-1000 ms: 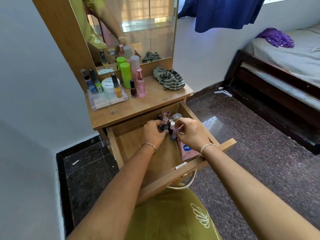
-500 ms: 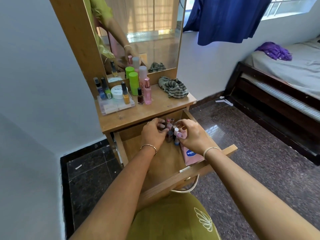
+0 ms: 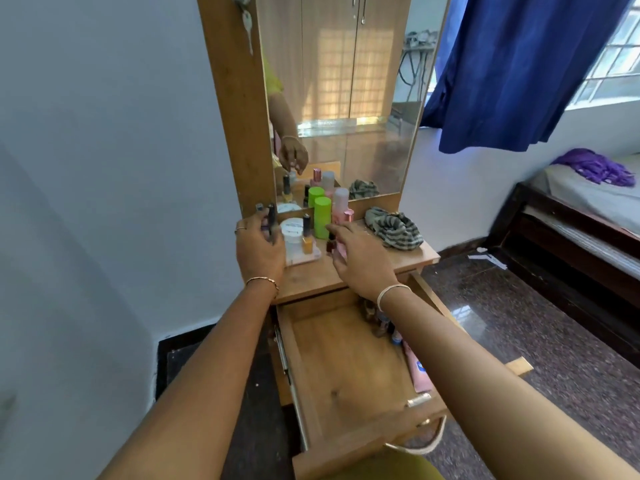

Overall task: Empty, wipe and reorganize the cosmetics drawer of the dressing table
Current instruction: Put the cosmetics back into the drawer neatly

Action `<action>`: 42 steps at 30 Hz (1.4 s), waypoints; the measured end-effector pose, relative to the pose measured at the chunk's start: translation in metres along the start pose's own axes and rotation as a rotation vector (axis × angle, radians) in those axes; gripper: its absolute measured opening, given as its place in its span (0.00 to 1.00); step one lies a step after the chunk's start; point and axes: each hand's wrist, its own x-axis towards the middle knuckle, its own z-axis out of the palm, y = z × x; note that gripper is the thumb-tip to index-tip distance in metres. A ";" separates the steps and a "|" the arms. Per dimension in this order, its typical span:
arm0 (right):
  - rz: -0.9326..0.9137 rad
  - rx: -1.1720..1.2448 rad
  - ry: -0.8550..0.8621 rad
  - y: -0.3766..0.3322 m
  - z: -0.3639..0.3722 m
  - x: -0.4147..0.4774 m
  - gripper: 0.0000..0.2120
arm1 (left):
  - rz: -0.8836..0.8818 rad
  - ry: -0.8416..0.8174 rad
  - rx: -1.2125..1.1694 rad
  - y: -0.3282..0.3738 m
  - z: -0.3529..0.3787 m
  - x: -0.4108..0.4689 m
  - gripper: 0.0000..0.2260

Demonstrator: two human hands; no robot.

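The drawer [image 3: 346, 362] of the dressing table stands pulled out. Several small bottles [image 3: 377, 322] cluster at its back right, and a pink tube [image 3: 419, 374] lies along its right wall. Both hands are up over the tabletop [image 3: 408, 258]. My left hand [image 3: 258, 249] curls around two dark nail polish bottles [image 3: 270, 220] at the left end of a clear tray [image 3: 301, 259]. My right hand [image 3: 362, 263] is spread, with its fingers and thumb on either side of a small dark red bottle [image 3: 330, 242], in front of a pink bottle [image 3: 348, 216].
On the tray stand a white jar [image 3: 291, 230] and a yellow nail polish [image 3: 307, 241], with a green bottle [image 3: 322, 218] behind them. A striped cloth [image 3: 394, 228] lies at the right of the tabletop. The mirror [image 3: 346, 98] rises behind. A bed [image 3: 588, 209] stands to the right.
Both hands have left the bottles in the drawer and risen to the tabletop. The view has tilted up towards the mirror.
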 end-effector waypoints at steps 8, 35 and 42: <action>-0.027 -0.056 -0.037 -0.013 0.032 0.056 0.34 | 0.000 -0.091 0.003 -0.020 -0.001 0.055 0.17; 0.101 0.260 0.131 0.007 -0.013 -0.048 0.12 | -0.024 -0.209 -0.321 0.006 -0.024 -0.033 0.14; 0.263 0.303 0.030 0.057 -0.030 -0.118 0.14 | -0.031 -0.502 -0.316 0.007 -0.001 -0.097 0.12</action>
